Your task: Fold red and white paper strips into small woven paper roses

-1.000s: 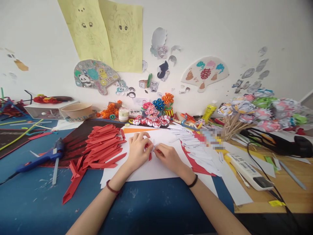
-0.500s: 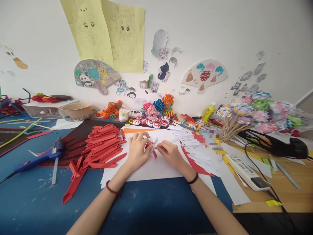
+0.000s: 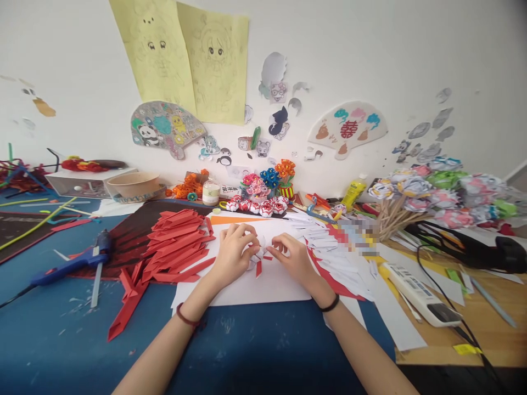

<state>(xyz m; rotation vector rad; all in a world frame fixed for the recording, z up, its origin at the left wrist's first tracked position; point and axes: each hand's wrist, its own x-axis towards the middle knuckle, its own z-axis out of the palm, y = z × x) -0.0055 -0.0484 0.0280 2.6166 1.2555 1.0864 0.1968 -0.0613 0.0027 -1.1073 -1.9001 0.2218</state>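
Head: red strip (image 3: 258, 269), long axis toward viewer

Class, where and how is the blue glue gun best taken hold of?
Probably by the handle of the blue glue gun, from above on the near side: the gun lies on its side, its slim handle stretching left, clear of the glue stick jutting toward the camera.

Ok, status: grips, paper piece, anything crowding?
Left grip pinching paper piece, fingers partly hiding it. Right grip at its edge, contact unclear. White sheet beneath; red strips left, white strips right.
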